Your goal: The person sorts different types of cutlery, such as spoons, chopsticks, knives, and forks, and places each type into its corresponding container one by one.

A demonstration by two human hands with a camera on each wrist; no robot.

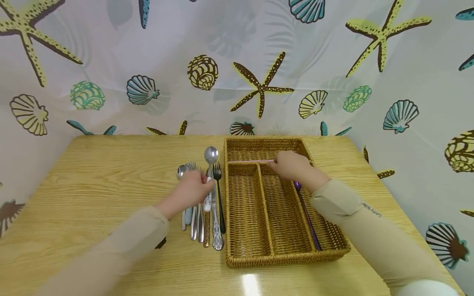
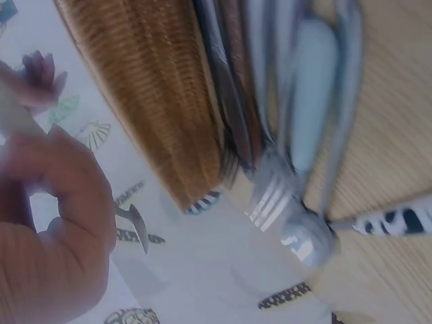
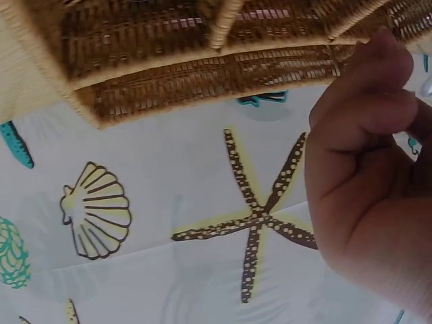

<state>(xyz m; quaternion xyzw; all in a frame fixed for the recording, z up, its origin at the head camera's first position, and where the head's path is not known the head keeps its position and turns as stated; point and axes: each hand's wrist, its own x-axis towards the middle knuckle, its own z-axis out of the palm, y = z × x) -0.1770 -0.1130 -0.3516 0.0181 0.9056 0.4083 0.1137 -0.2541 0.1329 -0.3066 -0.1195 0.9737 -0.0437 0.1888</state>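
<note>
My left hand (image 1: 190, 189) pinches a round-headed metal spoon (image 1: 211, 154) by its handle, above a row of cutlery; part of the handle is hidden. In the left wrist view, the spoon's bowl (image 2: 135, 223) shows edge-on behind the curled fingers. Beside it lie a black fork (image 1: 217, 174), an ornate silver handle (image 1: 217, 238) and several other spoons and forks. My right hand (image 1: 292, 165) reaches over the wicker tray (image 1: 289, 260), its fingertips at the end of a slim pink stick (image 1: 249, 161) along the crosswise divider. Curled fingers (image 3: 378, 67) show in the right wrist view.
Lengthwise dividers (image 1: 264, 205) split the tray's front. A purple spoon (image 1: 307, 218) lies in its right part, under my right forearm. A cow-print handle (image 2: 398, 219) rests left of the cutlery. A patterned cloth (image 1: 177, 111) hangs behind the wooden table (image 1: 122, 160).
</note>
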